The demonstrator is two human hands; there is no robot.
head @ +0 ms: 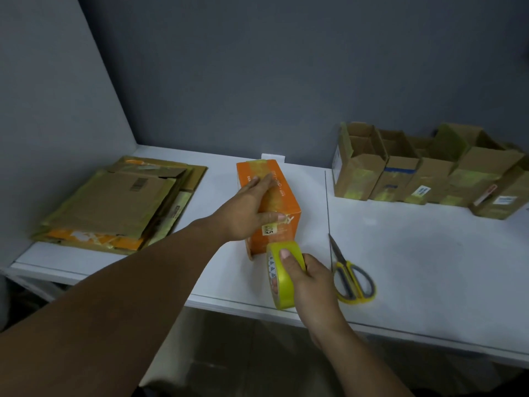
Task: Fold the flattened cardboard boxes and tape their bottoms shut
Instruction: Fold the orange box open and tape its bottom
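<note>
- Left hand (246, 209): fingers straight and flat, pressing down on top of the orange box (286, 226) — thumb lies along its near edge.
- Right hand (310, 277) curls round the yellow tape roll (282, 285), thumb on top, right at the box's near face.
- Box sits mid-table (429, 253).
- Scissors (350, 277) lie just right of the roll; flattened stack (114, 202) far left; folded boxes (415, 174) far right.

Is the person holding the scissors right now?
No, the scissors lie on the white table beside the right hand, which grips the yellow tape roll.
</note>
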